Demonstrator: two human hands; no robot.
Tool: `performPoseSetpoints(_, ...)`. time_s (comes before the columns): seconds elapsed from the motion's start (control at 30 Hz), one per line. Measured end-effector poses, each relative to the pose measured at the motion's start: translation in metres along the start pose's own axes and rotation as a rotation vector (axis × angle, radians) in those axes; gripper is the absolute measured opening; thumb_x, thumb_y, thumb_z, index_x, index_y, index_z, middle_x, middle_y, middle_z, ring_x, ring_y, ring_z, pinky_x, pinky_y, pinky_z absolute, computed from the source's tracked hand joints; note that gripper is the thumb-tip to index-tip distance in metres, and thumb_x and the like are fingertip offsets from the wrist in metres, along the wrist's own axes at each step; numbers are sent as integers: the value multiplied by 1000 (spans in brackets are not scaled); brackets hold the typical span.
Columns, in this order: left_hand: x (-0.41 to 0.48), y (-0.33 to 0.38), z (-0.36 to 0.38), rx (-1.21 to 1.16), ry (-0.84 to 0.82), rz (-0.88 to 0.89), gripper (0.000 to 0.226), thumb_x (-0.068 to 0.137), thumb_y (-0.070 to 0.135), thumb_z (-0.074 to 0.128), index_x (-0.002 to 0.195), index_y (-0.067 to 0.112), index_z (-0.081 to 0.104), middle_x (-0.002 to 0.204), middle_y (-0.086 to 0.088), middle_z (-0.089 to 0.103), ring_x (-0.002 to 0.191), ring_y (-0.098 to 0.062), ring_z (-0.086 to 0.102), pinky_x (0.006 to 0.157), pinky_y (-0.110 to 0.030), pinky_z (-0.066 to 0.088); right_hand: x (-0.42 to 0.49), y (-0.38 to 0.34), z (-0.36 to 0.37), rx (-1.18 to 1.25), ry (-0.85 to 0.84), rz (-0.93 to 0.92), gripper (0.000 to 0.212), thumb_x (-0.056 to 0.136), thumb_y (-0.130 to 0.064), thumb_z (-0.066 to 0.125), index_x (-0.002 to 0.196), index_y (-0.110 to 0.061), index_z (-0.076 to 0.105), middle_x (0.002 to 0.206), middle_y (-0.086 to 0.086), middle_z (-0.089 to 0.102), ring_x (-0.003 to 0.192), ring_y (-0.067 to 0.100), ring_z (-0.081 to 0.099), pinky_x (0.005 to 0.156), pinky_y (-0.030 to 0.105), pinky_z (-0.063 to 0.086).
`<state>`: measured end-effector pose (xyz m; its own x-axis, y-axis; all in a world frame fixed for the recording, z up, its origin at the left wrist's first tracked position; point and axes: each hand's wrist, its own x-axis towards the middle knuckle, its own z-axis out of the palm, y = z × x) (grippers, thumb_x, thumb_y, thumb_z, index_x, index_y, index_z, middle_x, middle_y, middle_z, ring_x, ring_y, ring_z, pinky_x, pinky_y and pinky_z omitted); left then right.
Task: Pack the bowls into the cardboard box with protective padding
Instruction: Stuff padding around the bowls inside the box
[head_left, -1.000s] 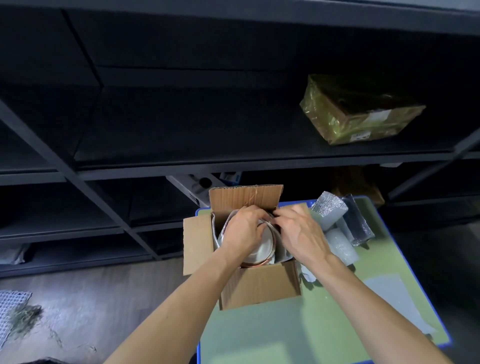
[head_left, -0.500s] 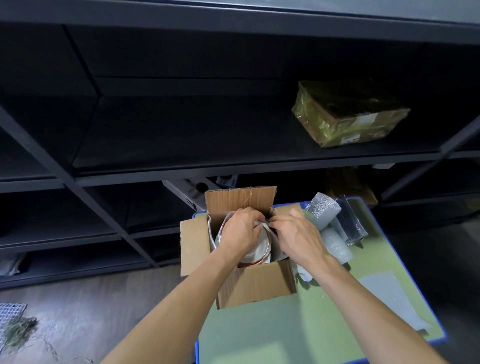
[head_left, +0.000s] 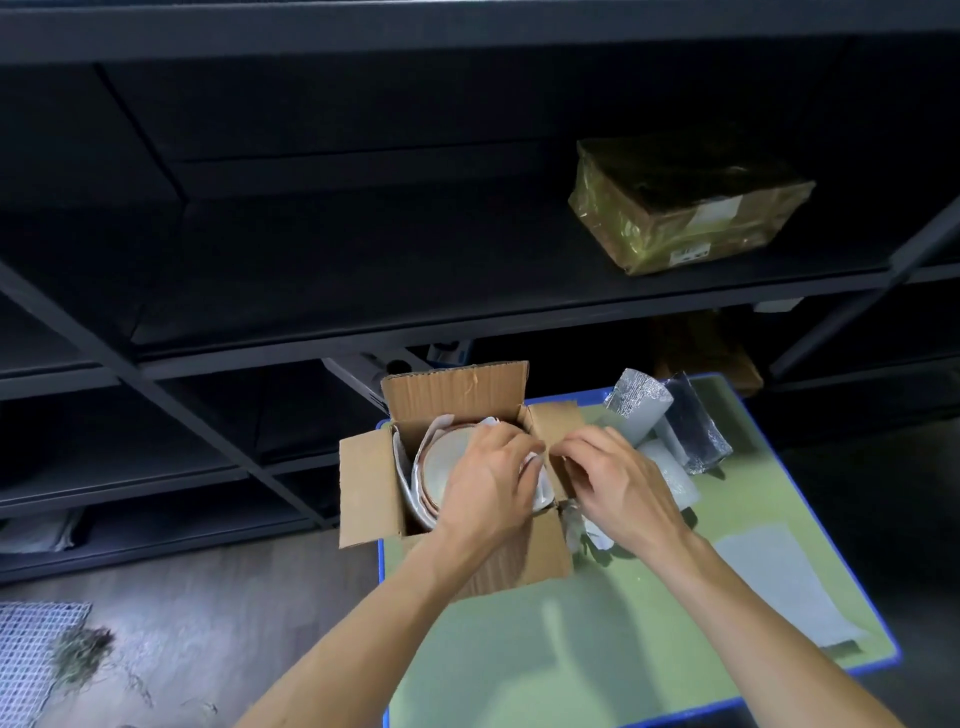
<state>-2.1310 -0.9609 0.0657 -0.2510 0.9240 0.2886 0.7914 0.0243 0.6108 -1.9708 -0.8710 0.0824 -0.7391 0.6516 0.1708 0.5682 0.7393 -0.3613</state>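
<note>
Open brown cardboard box (head_left: 369, 488) at frame centre, on the far left corner of the green table top with blue edging (head_left: 571, 649). The flaps are up or splayed.

Inside is a white round bowl with a coppery rim (head_left: 441, 467), standing on edge. A white foam padding sheet (head_left: 405, 478) curves round it, between bowl and box wall. Whether more than one bowl is stacked there, cannot tell.

Left hand (head_left: 488, 483) reaches into the box, fingers curled over the bowl's right edge, gripping it. Right hand (head_left: 618, 483) is just beside it, over the box's right flap. Its fingers are curled, tips near the left hand's at the flap edge. Whether they pinch flap, padding or nothing, cannot tell.

On the table right of the box:
- a silver foil-faced roll (head_left: 639, 410)
- a darker foil roll (head_left: 696, 436)
- clear bubble wrap (head_left: 670, 478)
- a flat pale sheet (head_left: 779, 582), toward lower right

Upper right: a parcel wrapped in yellow film (head_left: 685, 208) on black metal shelving (head_left: 363, 291).
</note>
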Motion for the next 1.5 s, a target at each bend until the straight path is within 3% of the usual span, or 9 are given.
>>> performPoseSetpoints(0.1, 6, 23, 10, -5, -18, -13, 16, 96, 24, 55, 100, 18, 69, 93, 1, 62, 89, -21, 55, 76, -37, 46, -9, 17, -10, 8, -4, 16, 16, 94, -26, 58, 107, -25, 68, 104, -13, 60, 97, 16, 55, 69, 35, 52)
performPoseSetpoints(0.27, 21, 61, 43, 15, -104, 25, 23, 96, 27, 49, 104, 19, 69, 95, 1, 62, 90, -22, 54, 77, -35, 46, -36, 64, -29, 1, -5, 123, 24, 91, -14, 59, 111, -22, 69, 106, -10, 64, 103, 18, 57, 73, 34, 52)
performPoseSetpoints(0.43, 35, 97, 86, 40, -137, 65, 16, 92, 14, 57, 99, 13, 71, 89, -5, 62, 84, -25, 53, 76, -33, 43, -63, 120, -46, 9, -58, 301, 22, 95, -20, 57, 114, -23, 68, 112, -10, 64, 108, 18, 55, 78, 36, 51)
performPoseSetpoints(0.63, 50, 120, 130, 155, -367, -33, 30, 92, 27, 50, 110, 11, 69, 102, -8, 63, 97, -30, 55, 86, -44, 48, -78, 185, -53, 49, -128, 415, 29, 97, -24, 53, 123, -24, 66, 123, -9, 61, 119, 16, 52, 94, 36, 48)
performPoseSetpoints(0.87, 66, 131, 157, 212, -441, -129, 32, 100, 24, 45, 122, 6, 60, 121, -12, 58, 109, -30, 50, 96, -33, 36, -55, 225, -46, 60, -232, 499, 39, 98, -41, 55, 132, -23, 59, 133, 0, 54, 122, 24, 48, 99, 38, 45)
performPoseSetpoints(1.07, 93, 138, 161, 258, -554, -197, 35, 102, 21, 42, 127, 2, 56, 130, -15, 56, 116, -31, 47, 101, -34, 30, -20, 233, -30, 42, -396, 545, 58, 96, -55, 51, 143, -22, 45, 143, 10, 45, 127, 34, 42, 101, 44, 43)
performPoseSetpoints(1.2, 106, 133, 172, 206, -628, -234, 36, 99, 17, 44, 129, 1, 56, 135, -17, 54, 124, -33, 46, 107, -37, 31, -8, 234, -18, 7, -411, 508, 55, 95, -56, 51, 137, -21, 51, 135, 8, 52, 123, 32, 45, 95, 43, 46)
performPoseSetpoints(1.33, 103, 113, 192, 234, -633, -228, 61, 83, 30, 19, 119, 8, 63, 126, -12, 61, 114, -34, 53, 102, -43, 41, -5, 231, -10, -36, -419, 490, 51, 93, -55, 55, 127, -17, 57, 126, 9, 54, 119, 32, 49, 91, 41, 46)
performPoseSetpoints(1.5, 101, 108, 196, 225, -626, -195, 79, 73, 34, 7, 125, 11, 61, 134, -7, 58, 120, -32, 50, 101, -45, 43, -6, 233, -6, -27, -382, 519, 26, 92, -29, 54, 109, -12, 63, 115, 9, 58, 112, 31, 57, 86, 38, 47)
